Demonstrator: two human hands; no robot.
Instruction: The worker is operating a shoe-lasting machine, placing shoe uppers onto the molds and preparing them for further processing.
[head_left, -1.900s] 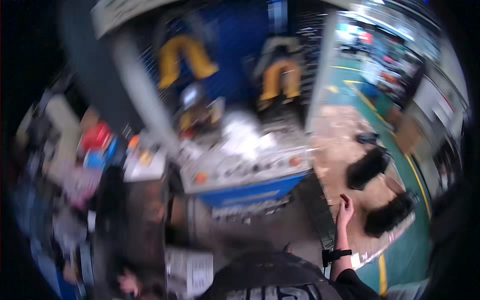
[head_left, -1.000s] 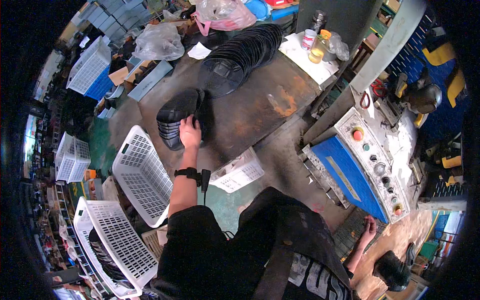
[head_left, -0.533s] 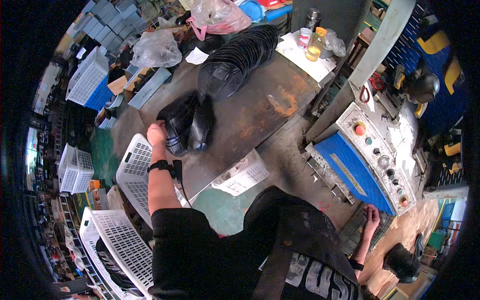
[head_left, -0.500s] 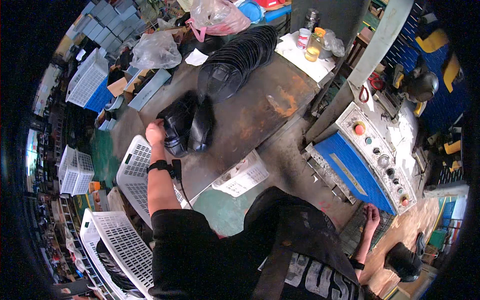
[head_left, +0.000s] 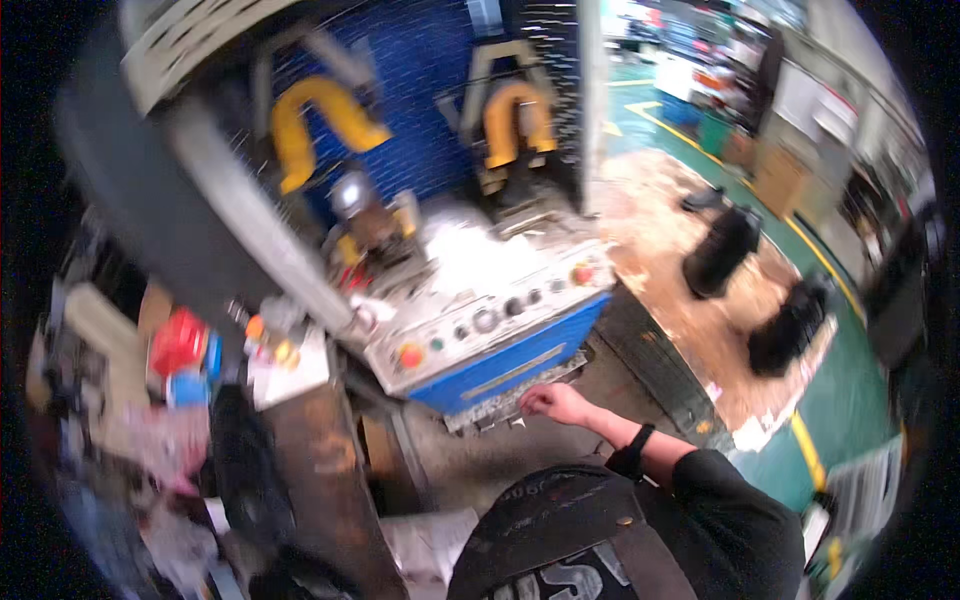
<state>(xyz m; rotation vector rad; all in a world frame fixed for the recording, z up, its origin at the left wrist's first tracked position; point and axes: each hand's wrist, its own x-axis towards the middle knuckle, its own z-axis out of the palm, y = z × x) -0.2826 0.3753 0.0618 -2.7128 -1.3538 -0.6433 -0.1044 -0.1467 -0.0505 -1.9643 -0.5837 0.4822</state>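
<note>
My right hand [head_left: 555, 402] hovers in front of the machine's blue front panel [head_left: 505, 377], just below its control panel [head_left: 487, 322] with red and dark buttons. Its fingers are loosely bent and slightly apart, a little blurred, and nothing shows in them. A black wristband [head_left: 632, 452] circles that wrist. Left of my body, the left hand is out of the picture. Above the control panel, the machine holds two yellow U-shaped pads, one at left [head_left: 318, 118] and one at right [head_left: 519, 118]. A shiny rounded metal part [head_left: 350, 194] sits under the left pad.
Black boots, one farther back [head_left: 722, 250] and one nearer [head_left: 787, 328], stand on a worn wooden sheet [head_left: 640, 205] at right. A rusty worktable [head_left: 322, 450] at left bears black pieces [head_left: 245, 455]. A slanted post [head_left: 245, 215] rises beside the machine.
My view has swung right from the worktable to the machine. The left hand, which was at a black shoe on the table, has left the picture. My right hand now shows before the blue panel.
</note>
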